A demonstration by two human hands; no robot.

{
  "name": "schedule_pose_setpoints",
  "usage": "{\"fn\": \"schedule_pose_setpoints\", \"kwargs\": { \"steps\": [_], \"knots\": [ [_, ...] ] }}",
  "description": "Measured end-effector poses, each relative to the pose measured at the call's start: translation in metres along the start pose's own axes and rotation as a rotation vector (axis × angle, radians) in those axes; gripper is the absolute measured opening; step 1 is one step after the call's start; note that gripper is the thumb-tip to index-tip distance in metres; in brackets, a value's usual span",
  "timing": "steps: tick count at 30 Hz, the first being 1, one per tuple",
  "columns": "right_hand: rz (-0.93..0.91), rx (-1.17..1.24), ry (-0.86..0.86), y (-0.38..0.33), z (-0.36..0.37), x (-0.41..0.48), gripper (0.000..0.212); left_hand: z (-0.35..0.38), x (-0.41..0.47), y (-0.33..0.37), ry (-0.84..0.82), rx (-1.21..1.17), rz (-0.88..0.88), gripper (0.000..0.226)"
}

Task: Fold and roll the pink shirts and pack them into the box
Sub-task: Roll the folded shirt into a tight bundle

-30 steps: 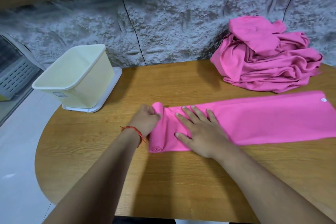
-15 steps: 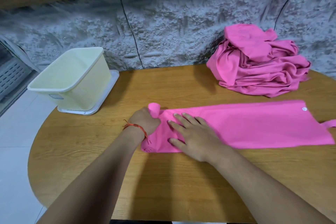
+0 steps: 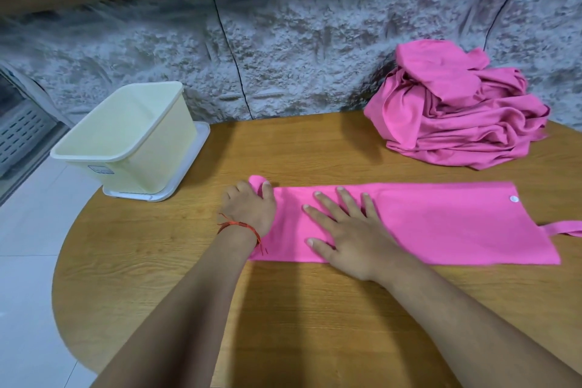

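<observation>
The left hand seemingly grips the shirt at its rolled edge; right hand presses flat beside.

A wood-grain table with a rounded edge is shown. At its far left a white tray is placed, on which a cream box is stood. A heap of pink shirts is piled at far right. A folded pink shirt is laid flat across the middle.
</observation>
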State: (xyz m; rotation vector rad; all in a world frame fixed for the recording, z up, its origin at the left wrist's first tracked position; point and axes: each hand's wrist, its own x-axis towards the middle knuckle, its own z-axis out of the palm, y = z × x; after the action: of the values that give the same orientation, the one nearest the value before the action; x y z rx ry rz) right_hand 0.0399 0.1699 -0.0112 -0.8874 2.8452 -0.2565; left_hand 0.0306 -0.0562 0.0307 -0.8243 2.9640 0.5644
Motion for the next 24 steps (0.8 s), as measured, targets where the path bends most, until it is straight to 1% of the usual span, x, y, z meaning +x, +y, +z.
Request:
{"fn": "schedule_pose_setpoints", "kwargs": {
  "steps": [2, 4, 6, 9, 11, 12, 14, 18, 21, 23, 24],
  "knots": [
    [0.009, -0.004, -0.007, 0.000, 0.000, 0.000, 0.075, 0.003, 0.002, 0.004, -0.034, -0.026, -0.006, 0.058],
    [0.006, 0.001, -0.006, 0.001, 0.001, 0.000, 0.075, 0.000, 0.005, 0.004, -0.087, -0.104, -0.038, 0.054],
    [0.003, 0.006, 0.006, 0.002, 0.002, 0.001, 0.075, -0.005, 0.011, -0.001, -0.159, -0.247, -0.070, 0.051],
    [-0.002, 0.014, 0.018, 0.003, 0.004, 0.001, 0.075, -0.015, 0.022, -0.017, -0.284, -0.518, -0.071, 0.041],
    [-0.002, 0.016, 0.020, 0.003, 0.004, 0.001, 0.076, -0.021, 0.027, -0.027, -0.360, -0.633, -0.125, 0.042],
    [-0.001, 0.016, 0.021, 0.003, 0.004, 0.002, 0.076, -0.022, 0.029, -0.030, -0.370, -0.627, -0.149, 0.042],
    [0.001, 0.019, 0.021, 0.003, 0.004, 0.002, 0.076, -0.021, 0.031, -0.032, -0.349, -0.508, -0.142, 0.035],
    [0.002, 0.024, 0.023, 0.003, 0.004, 0.002, 0.075, -0.010, 0.020, -0.021, -0.248, -0.247, -0.078, 0.053],
    [-0.002, 0.025, 0.020, 0.002, 0.003, 0.001, 0.075, 0.007, 0.001, -0.004, -0.067, -0.069, 0.000, 0.062],
    [-0.001, 0.025, 0.024, 0.002, 0.003, 0.001, 0.075, 0.015, -0.012, 0.007, 0.060, 0.019, 0.072, 0.061],
    [0.001, 0.027, 0.025, 0.003, 0.003, 0.001, 0.075, 0.017, -0.016, 0.011, 0.091, 0.014, 0.081, 0.058]
  ]
}}
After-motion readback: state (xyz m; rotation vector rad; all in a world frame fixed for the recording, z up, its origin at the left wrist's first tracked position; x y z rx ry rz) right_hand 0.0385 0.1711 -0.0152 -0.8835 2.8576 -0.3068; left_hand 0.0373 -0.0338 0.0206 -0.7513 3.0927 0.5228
